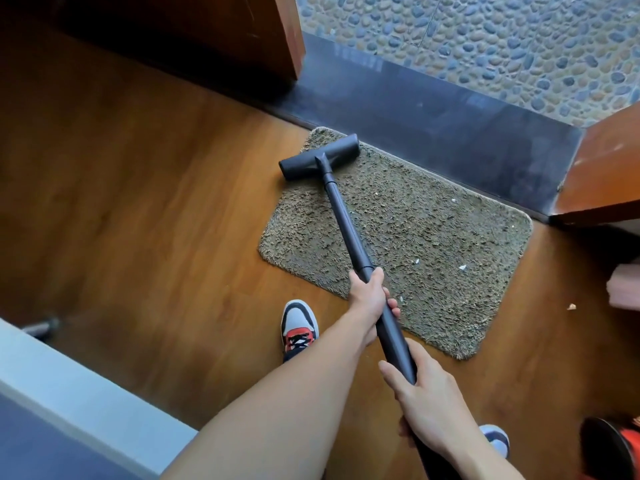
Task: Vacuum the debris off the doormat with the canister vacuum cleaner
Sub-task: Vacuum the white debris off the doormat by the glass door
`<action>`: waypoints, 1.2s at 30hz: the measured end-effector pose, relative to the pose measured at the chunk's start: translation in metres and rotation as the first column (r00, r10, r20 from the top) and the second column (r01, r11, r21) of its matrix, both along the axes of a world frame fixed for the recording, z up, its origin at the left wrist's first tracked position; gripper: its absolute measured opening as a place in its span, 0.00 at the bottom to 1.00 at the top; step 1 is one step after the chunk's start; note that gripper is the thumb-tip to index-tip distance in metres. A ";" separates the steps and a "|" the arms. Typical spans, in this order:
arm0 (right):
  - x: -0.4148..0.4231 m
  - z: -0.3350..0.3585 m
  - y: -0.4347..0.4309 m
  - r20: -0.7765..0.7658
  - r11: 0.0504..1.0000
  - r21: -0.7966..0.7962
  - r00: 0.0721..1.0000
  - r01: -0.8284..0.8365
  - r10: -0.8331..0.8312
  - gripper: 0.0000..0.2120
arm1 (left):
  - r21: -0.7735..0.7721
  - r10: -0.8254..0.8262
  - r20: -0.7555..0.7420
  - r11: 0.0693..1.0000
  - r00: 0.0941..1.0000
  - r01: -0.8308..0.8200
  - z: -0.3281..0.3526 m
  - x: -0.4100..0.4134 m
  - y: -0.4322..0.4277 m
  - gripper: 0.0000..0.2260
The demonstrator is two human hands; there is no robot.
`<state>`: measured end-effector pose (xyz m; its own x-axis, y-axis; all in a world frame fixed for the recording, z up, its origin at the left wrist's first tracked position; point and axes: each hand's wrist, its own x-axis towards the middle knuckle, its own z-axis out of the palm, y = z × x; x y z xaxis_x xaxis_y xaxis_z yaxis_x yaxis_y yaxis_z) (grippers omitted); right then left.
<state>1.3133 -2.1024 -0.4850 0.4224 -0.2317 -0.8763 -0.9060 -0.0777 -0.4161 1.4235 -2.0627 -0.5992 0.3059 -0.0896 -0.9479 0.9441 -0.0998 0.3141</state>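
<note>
A: Where is the doormat lying?
B: The doormat (pixel 433 237) is lying ahead of both hands, along the dark threshold (pixel 450 133). The floor head (pixel 318 157) is sitting on its far left corner, straight out beyond the left hand, with one end hanging over the wooden floor (pixel 156 209).
A: And how is the person holding on?
B: The left hand (pixel 369 299) is wrapping its fingers round the wand (pixel 346 223). The right hand (pixel 429 407) is curling round the same tube, nearer the body. (The canister itself is not showing.)
A: Is anything waiting to be picked up?
B: White specks (pixel 462 267) are lying on the pile to the right of the left hand. One crumb (pixel 571 306) is sitting on the bare floor, well off to the right of both hands.
A: What is risking trouble?
B: The mat is lying loose on smooth wood, so a hard drag or strong suction is likely to bunch it or slide it. Strokes keeping to the left strip would be missing the specks, and the crumb off the mat is easy to overlook.
</note>
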 end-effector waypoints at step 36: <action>0.001 -0.008 0.011 0.024 0.987 -0.047 0.988 -0.150 0.152 0.08 | 0.025 0.063 -0.019 0.998 0.998 -0.063 0.001 0.006 0.019 0.08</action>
<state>1.3146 -2.0912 -0.4926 0.4790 -0.2023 -0.8542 -0.8708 -0.2321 -0.4334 1.4299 -2.0439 -0.5981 0.2913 -0.0476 -0.9554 0.9548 -0.0471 0.2935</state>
